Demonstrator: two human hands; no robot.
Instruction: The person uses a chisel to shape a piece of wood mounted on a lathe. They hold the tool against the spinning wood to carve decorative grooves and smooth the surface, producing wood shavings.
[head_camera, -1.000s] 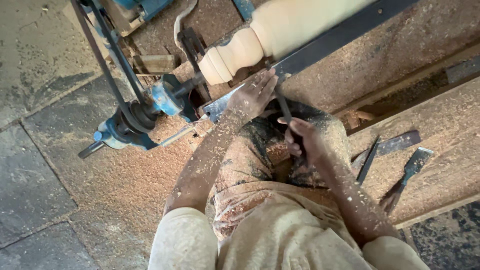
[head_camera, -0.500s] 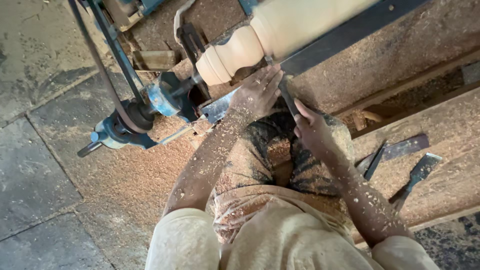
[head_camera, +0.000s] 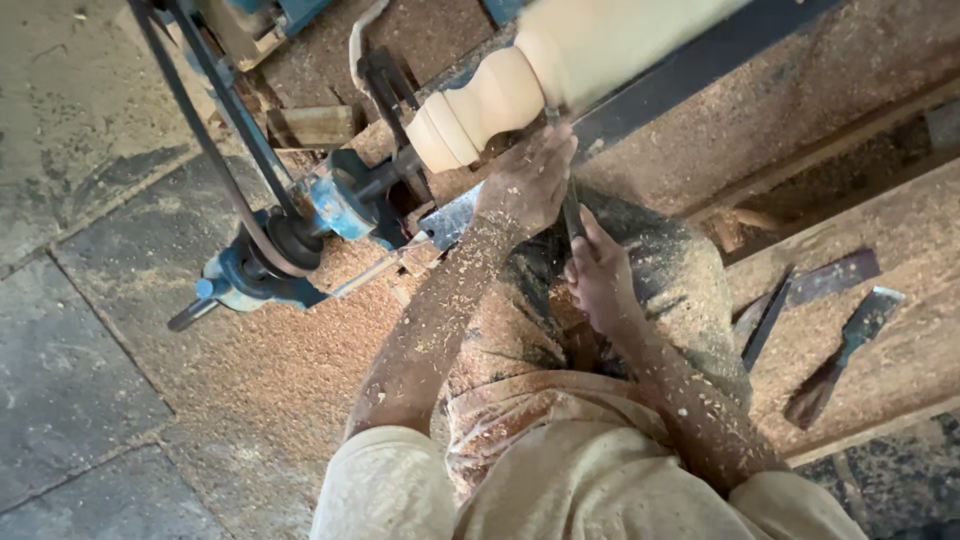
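At nine o'clock of the frame a dark drive belt runs down to a blue pulley and motor mount on a floor thick with sawdust. From there a shaft leads toward one o'clock into the pale wooden spindle, which sits on the lathe at twelve o'clock.

Its near end already carries finished beads and coves, so the profile there looks largely cut; the thicker stretch running off toward one o'clock is plain, and I judge that the shaping of it remains to be done.

The left hand presses down at the tool rest just below the spindle, fingers curled over the steel of the turning chisel. The right hand, at five o'clock of the left, is wrapped tight around the chisel's lower shank. The tip meets the wood at the shoulder beside the beads.

At three o'clock two spare chisels lie on a wooden plank.

Compared with a second ago, the right hand has moved up closer under the left, and the tool now stands steeper against the wood.
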